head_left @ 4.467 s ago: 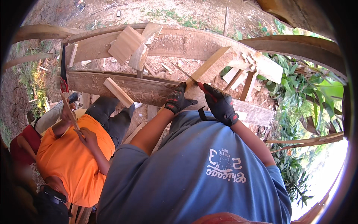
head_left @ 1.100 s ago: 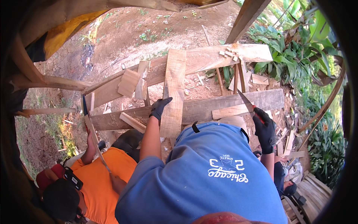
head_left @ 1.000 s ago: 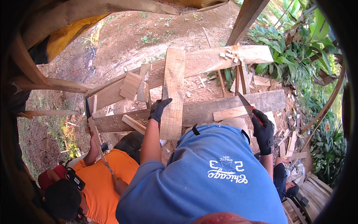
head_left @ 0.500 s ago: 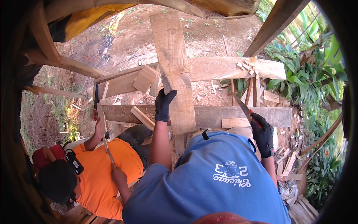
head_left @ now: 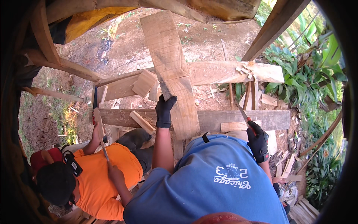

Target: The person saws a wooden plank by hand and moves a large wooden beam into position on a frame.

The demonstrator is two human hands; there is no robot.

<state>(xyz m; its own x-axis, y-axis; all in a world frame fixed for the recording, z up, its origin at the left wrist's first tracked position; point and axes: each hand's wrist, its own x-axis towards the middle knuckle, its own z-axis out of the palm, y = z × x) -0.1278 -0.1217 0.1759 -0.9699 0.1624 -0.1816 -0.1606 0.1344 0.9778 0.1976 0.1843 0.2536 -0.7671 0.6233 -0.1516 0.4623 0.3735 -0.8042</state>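
In the head view, 1 long, flat, tan wooden board (head_left: 175, 87) extends across the line of 2 beams: a pale, broad wooden beam (head_left: 216, 71) farther off and a darker, weathered wooden beam (head_left: 270, 118) nearer. Whether it touches either cannot be told. The black-gloved left hand (head_left: 164, 112) grips the board's left edge, thumb on top, fingers hidden. The black-gloved right hand (head_left: 257, 142) is closed round a red-handled saw with a tapered grey blade (head_left: 243, 114), well apart from the board.

The step in hand looks like handling or checking the board between cuts. Sawing it would call for a firm rest and a steadying grip first.

As for writing, the blue cotton T-shirt (head_left: 201, 183) bears upside-down white lettering, 2 digits and a star. The black boxy device (head_left: 73, 163) on the neighbouring person's head has a pale label too small to read.
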